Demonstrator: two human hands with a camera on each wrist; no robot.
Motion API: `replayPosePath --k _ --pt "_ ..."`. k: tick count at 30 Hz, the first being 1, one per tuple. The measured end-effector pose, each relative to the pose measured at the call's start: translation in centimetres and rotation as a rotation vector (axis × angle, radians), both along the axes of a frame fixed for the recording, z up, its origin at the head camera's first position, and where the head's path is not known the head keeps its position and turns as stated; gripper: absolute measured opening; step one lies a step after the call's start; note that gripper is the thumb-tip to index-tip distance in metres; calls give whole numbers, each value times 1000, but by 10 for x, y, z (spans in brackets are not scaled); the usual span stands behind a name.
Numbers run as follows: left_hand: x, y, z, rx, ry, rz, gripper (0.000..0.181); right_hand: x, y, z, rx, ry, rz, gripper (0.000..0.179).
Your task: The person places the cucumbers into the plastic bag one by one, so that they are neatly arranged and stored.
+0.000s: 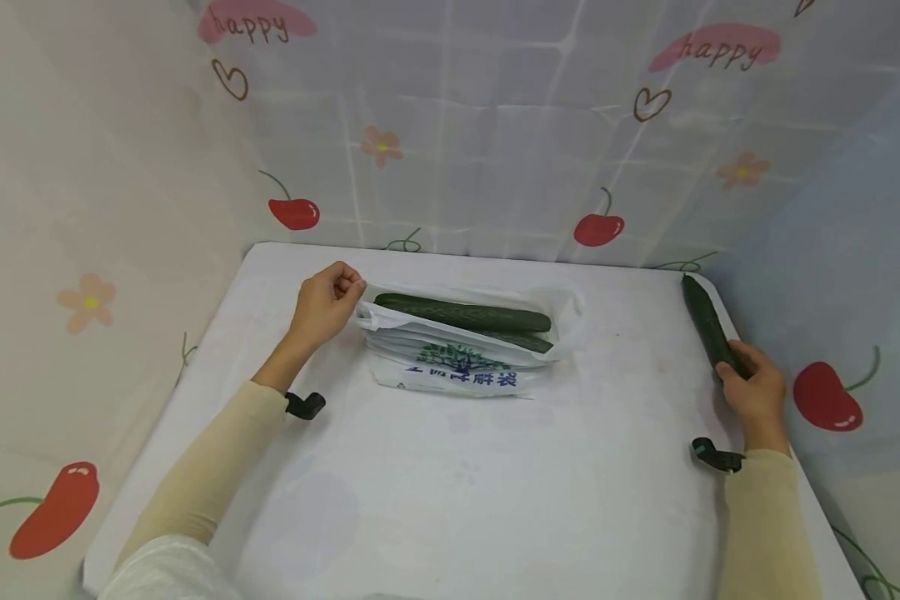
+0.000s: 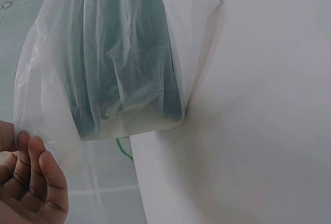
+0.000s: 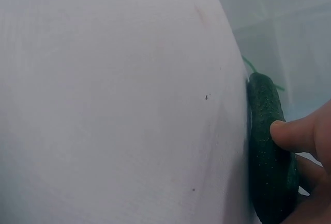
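My left hand [image 1: 328,304] pinches the left edge of a white plastic bag [image 1: 457,379] printed with a green tree and blue lettering. Two dark green cucumbers [image 1: 461,313] lie lengthwise in the bag's open mouth. In the left wrist view the thumb and fingertips [image 2: 37,146] hold the thin film, and dark green shows through the bag [image 2: 129,69]. Over at the table's right edge, my right hand [image 1: 753,392] grips the near end of another cucumber [image 1: 708,321]. In the right wrist view the thumb presses on top of this cucumber [image 3: 269,157].
The bag and cucumbers are on a white-covered table [image 1: 480,492] with rounded corners. A patterned curtain [image 1: 480,150] with cherries, flowers and hearts hangs behind the table and on both sides. Each wrist carries a small black camera mount [image 1: 305,406].
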State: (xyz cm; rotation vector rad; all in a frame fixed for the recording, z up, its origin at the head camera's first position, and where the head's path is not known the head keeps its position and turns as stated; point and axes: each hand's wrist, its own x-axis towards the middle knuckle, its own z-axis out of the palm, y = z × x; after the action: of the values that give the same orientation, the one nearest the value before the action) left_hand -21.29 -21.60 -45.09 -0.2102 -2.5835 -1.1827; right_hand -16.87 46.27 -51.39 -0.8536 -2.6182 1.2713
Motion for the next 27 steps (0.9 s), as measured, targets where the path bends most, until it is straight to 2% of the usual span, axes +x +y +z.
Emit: replayPosePath --k 9,16,27 --pt "-1 1 1 2 4 -8 14 5 -4 0 -1 4 22 56" --pt "-4 2 3 3 1 -15 16 6 -13 6 24 26 42 54" --pt "-2 0 -1 16 0 -10 13 6 -33 23 144 136 179 49"
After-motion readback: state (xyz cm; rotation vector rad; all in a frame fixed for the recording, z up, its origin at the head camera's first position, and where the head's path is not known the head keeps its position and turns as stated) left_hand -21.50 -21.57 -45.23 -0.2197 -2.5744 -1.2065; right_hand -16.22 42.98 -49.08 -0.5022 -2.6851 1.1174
